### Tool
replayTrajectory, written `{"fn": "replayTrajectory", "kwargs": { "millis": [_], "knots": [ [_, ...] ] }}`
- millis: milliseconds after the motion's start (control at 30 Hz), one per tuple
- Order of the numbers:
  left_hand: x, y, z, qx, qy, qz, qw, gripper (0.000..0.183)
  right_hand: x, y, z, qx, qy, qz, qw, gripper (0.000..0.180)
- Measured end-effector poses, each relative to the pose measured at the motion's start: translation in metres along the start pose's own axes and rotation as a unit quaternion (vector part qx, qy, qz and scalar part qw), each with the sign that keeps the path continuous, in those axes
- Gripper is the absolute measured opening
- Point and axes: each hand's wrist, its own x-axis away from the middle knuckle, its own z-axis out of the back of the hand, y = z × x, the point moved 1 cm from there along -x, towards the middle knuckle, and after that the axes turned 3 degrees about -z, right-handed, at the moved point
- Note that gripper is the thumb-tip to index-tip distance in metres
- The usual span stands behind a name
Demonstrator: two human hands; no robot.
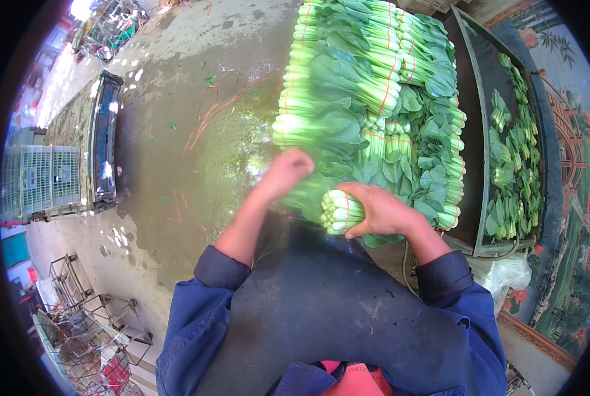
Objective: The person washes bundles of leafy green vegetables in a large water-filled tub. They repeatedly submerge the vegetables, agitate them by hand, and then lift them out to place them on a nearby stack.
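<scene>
My right hand (381,210) grips a bundle of green leafy vegetables (343,213), likely bok choy, tied with a red band. The bundle's pale cut stem ends face left, close to my dark apron (334,282). Blurred by motion, my left hand (290,168) is over the near left edge of the stack, its fingers curled; whether it holds anything cannot be made out. Before me, the stack of tied bundles (344,74) has stems facing outward along its left and right sides. Smaller bundles (373,143) lie in the middle of the stack, partly covered by leaves.
At the right stands a metal trough (480,123) with loose vegetables (515,163) in it. Red ties (203,119) and leaf scraps lie on the wet concrete floor (166,99). Plastic crates (52,171) stand left; metal-framed carts (96,321) are at lower left.
</scene>
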Motion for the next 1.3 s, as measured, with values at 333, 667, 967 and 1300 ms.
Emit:
{"fn": "replayTrajectory", "kwargs": {
  "millis": [333,667,967,1300],
  "knots": [
    [0.001,0.001,-0.003,-0.068,-0.020,-0.067,0.995,0.014,0.001,-0.004,0.001,0.002,-0.003,0.000,1.000,0.099],
    [-0.001,0.010,-0.015,-0.101,-0.024,-0.120,0.987,0.009,0.007,-0.011,-0.003,0.036,0.020,0.014,0.999,0.091],
    [-0.003,0.004,-0.009,-0.009,-0.023,-0.052,0.998,0.008,0.009,-0.014,-0.005,0.053,0.034,0.027,0.998,0.091],
    [-0.003,0.011,-0.005,0.047,0.000,0.016,0.999,0.008,0.011,-0.014,-0.008,0.075,0.027,0.004,0.997,0.095]
  ]
}}
